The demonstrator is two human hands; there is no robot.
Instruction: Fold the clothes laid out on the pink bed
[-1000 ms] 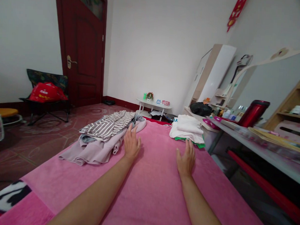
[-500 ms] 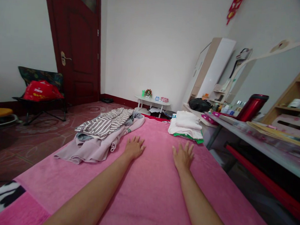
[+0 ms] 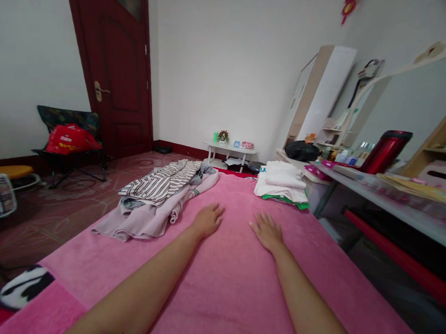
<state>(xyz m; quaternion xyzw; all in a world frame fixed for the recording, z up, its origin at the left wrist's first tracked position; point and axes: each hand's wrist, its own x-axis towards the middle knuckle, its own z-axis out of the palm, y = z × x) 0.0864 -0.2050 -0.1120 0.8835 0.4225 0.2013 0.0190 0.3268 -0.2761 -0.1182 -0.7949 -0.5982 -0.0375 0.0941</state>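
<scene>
Head view: both hands out forward over a pink plush blanket point(image 3: 228, 285), palms down, fingers loosely spread. Grip on both sides: relaxed and open, nothing in either. Left hand point(image 3: 208, 220) sits left of middle, fingertips blurred; right hand point(image 3: 269, 231) just across from it, fingers fanned. Can't tell if the palms press on the plush or float just above; the flat, open pose would suit light contact over a wide area better than a pinch. Blanket lies under both hands and runs to the near edge. Left of the left hand, near but apart: a black-and-white striped fabric garment point(image 3: 163, 181) on top of a pale lilac fabric garment point(image 3: 135, 222) whose loose edges spill toward the near side. Far right, beyond the right hand: a neat stack of white folded cloth point(image 3: 281, 179) with a bright green fabric edge point(image 3: 303, 206) showing underneath. Piles on opposite sides, probably so they don't mix and both stay in reach. Flat layers likely keep the white stack steady. Right, off the blanket: a grey-white bench point(image 3: 340, 184) carrying a metallic red black-lidded flask point(image 3: 386, 152), tilted in this view, probably lens distortion.
</scene>
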